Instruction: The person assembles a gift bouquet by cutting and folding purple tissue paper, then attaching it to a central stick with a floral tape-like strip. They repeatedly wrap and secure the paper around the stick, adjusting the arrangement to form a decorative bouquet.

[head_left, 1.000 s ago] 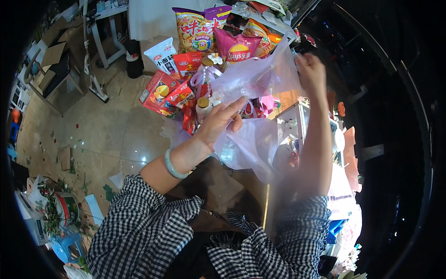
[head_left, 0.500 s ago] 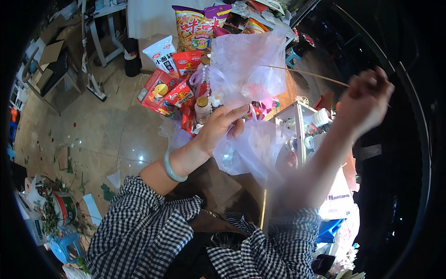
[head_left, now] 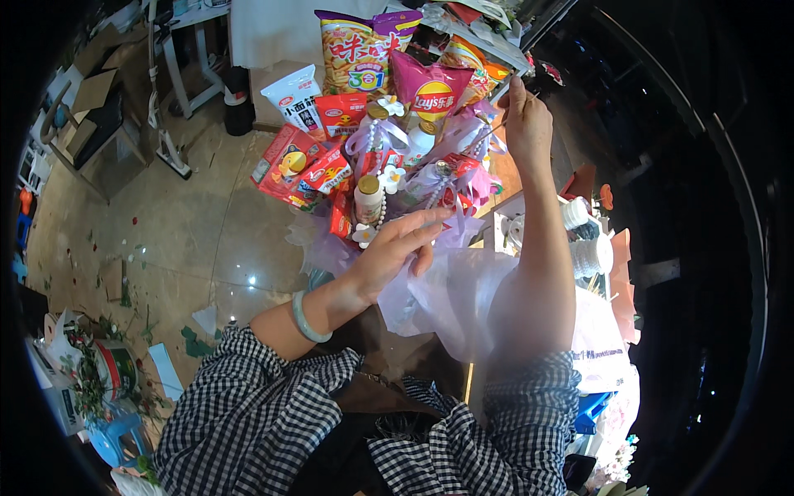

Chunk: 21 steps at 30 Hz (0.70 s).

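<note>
My left hand (head_left: 395, 250), with a pale jade bangle on its wrist, is closed round gathered sheer lilac wrapping (head_left: 451, 285) at the near side of a snack bouquet. Its fingers partly hide what lies beneath. Farther up and to the right, my right hand (head_left: 528, 124) pinches a thin stick (head_left: 499, 127) by the bouquet's right edge. In the bouquet are a purple-and-yellow chip bag (head_left: 360, 54), a magenta chip bag (head_left: 432, 87), red snack packets (head_left: 327, 169) and a small gold-capped bottle (head_left: 369, 198). White flowers (head_left: 391, 178), pearl strings and lilac ribbons sit among them.
Right of the bouquet stands a white box (head_left: 504, 227) with ribbon rolls (head_left: 589, 256). Scraps and leaves litter the tiled floor (head_left: 190, 248) at left. A chair (head_left: 103, 124) with cardboard, a dark bin (head_left: 237, 99) and a blue stool (head_left: 116, 438) stand farther left.
My right hand has swung left and inward with the stick. The sheer lilac sheet that covered the bouquet's right part no longer hangs there, uncovering the magenta bag. My left hand stays nearly in place.
</note>
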Tool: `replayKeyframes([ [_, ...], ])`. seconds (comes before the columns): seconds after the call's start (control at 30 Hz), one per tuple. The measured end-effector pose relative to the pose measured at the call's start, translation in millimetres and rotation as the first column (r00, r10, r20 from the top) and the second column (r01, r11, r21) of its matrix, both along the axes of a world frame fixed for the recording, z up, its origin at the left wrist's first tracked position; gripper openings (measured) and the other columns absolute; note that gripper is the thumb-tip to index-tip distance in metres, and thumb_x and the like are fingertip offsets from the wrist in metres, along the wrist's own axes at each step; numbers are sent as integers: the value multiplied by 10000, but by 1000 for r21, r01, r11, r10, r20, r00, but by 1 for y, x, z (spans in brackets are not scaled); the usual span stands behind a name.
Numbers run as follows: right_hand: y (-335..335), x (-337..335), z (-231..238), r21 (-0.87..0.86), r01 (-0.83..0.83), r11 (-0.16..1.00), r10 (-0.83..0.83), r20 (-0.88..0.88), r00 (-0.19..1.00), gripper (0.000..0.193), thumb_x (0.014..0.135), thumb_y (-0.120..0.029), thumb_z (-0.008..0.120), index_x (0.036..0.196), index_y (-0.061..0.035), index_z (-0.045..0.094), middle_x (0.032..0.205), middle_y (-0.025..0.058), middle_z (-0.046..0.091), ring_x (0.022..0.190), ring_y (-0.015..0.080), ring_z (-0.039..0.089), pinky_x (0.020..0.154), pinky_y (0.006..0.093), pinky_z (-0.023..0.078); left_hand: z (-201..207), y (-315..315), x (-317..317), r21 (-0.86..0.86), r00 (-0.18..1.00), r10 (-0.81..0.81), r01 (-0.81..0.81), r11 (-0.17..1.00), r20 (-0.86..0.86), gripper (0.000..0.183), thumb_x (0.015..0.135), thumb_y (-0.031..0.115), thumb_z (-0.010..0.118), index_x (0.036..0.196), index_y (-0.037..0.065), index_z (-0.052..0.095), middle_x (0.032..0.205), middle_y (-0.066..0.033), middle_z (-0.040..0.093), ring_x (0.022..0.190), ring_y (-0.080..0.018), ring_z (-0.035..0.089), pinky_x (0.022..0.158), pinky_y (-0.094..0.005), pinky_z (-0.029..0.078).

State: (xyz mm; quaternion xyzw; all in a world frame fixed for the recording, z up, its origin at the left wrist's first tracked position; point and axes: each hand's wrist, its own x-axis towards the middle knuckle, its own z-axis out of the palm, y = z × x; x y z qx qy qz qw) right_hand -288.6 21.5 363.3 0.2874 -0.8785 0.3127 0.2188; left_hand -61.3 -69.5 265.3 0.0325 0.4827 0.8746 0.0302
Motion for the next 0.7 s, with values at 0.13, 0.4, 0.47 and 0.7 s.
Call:
replayKeyframes([
  [0.13,-1,2,-14,-59,-61,996,74,245,967,576,974,-444,404,720,33,603,576,163,589,545,259,611,527,389,442,-7,2,6,91,995,-97,99,991,-25,481,950,295,497,1332,10,436,634,26,495,558,-36,464,544,-163,356],
  [0.4,-4,16,-33,-189,-160,969,222,374,901,547,974,-418,429,719,26,622,590,125,602,529,205,589,525,360,444,-17,2,32,-86,938,-318,309,947,-139,591,808,63,605,1367,42,413,765,6,542,678,-52,502,667,-205,421],
  [0.47,8,22,3,-31,-19,999,26,249,968,542,962,-424,459,691,13,631,566,81,586,520,152,563,527,328,439,-13,-5,38,-256,910,-347,289,923,-226,629,795,33,589,1389,54,382,831,-4,541,720,-57,503,673,-207,428],
  [0.7,75,110,120,-276,-99,956,66,-127,990,535,951,-485,445,688,-66,646,550,12,548,451,54,432,430,195,276,21,-74,68,-764,876,-432,123,633,-217,857,728,10,551,1484,88,156,1215,-114,466,1066,-218,503,906,-320,427],
])
